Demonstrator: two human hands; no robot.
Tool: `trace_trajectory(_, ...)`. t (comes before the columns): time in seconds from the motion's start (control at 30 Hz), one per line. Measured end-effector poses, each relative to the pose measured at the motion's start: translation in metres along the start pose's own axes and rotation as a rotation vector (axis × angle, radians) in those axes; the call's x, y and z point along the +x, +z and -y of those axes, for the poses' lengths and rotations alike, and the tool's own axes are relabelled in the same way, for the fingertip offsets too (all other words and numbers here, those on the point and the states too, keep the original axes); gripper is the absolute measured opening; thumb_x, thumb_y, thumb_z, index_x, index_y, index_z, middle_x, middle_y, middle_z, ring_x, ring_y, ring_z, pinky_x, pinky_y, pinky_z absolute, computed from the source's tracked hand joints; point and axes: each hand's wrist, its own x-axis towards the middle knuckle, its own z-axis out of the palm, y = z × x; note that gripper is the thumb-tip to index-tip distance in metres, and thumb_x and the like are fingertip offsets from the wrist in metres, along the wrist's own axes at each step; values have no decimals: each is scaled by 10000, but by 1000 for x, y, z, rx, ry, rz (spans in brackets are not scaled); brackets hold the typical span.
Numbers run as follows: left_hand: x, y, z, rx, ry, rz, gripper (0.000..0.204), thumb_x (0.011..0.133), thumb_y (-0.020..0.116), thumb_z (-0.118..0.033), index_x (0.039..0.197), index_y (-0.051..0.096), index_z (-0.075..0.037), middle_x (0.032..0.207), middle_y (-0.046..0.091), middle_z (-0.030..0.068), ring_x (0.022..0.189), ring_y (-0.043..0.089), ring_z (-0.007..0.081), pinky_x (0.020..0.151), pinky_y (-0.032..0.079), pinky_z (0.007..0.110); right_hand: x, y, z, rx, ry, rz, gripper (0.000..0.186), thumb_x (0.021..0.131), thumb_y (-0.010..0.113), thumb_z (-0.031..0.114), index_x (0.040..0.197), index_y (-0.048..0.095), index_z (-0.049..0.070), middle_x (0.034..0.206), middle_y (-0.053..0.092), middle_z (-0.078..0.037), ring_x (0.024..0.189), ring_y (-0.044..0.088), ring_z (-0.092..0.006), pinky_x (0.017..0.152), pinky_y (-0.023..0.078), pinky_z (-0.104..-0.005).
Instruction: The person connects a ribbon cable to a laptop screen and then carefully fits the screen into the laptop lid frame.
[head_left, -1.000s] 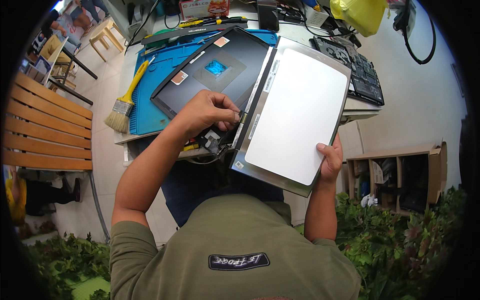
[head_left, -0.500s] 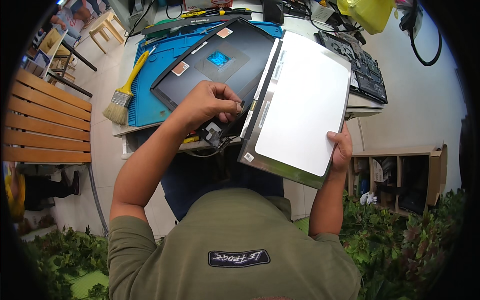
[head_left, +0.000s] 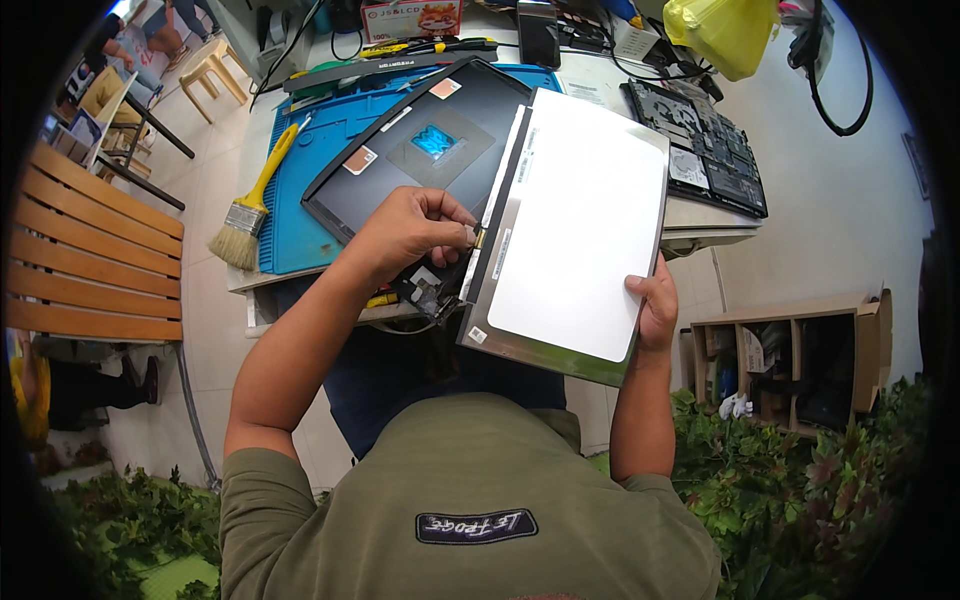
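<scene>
My right hand grips the right edge of a laptop screen panel, thumb on its white back. The panel is tilted and faces back-side up. At its left edge, my left hand pinches the dark end of a thin display cable against a small gold connector. Whether the two are joined, I cannot tell. Under and beyond that hand lies the laptop's dark lid shell, with a blue emblem and pale stickers inside. Its hinge end with loose wiring hangs over the table's near edge.
A blue work mat lies under the lid, with a yellow-handled paintbrush on its left side. An opened laptop base sits to the right. A phone and a yellow bag are farther back. A slatted wooden bench stands left.
The panel has shifted left and slightly toward me with my right hand. My left hand has come a little nearer, bringing the cable end to the panel's connector.
</scene>
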Motion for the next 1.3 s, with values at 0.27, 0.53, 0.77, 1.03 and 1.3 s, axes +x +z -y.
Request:
trace_trajectory(0.27, 0, -1, 3, 29, 13, -20, 245, 835, 833, -62, 1026, 718, 41, 829, 735, 83, 668, 676, 119, 614, 524, 240, 2, -6, -5, -27, -20, 7, 701, 860, 580, 83, 1505, 412, -135, 1355, 621, -272, 1215, 686, -311, 1087, 555, -405)
trace_trajectory(0.53, 1, 0, 5, 48, 27, -25, 261, 840, 850, -73, 1035, 717, 40, 836, 745, 85, 668, 676, 107, 616, 529, 236, 7, -4, -2, -20, -11, 19, 697, 856, 576, 71, 1508, 437, -130, 1347, 649, -248, 1193, 688, -279, 1082, 530, -380)
trace_trajectory(0.77, -1, 3, 2, 81, 29, -48, 247, 844, 850, -81, 1022, 722, 33, 830, 744, 76, 668, 675, 99, 624, 530, 229, 11, -1, 3, -65, -21, 42, 713, 852, 591, 93, 1508, 432, -136, 1344, 645, -249, 1191, 685, -279, 1077, 531, -374)
trace_trajectory(1.03, -1, 2, 4, 58, 31, -44, 247, 838, 853, -86, 1018, 728, 28, 834, 747, 72, 673, 676, 98, 632, 535, 228, 12, -3, 1, -38, -7, 28, 681, 857, 595, 88, 1488, 457, -129, 1308, 664, -233, 1154, 700, -259, 1047, 543, -353)
trace_trajectory(1.3, -1, 1, 3, 39, 28, -23, 266, 842, 863, -79, 1038, 724, 35, 821, 739, 71, 670, 673, 103, 619, 531, 230, 13, -3, 1, -38, -11, 37, 684, 857, 599, 95, 1488, 453, -126, 1301, 666, -234, 1140, 705, -256, 1039, 549, -354)
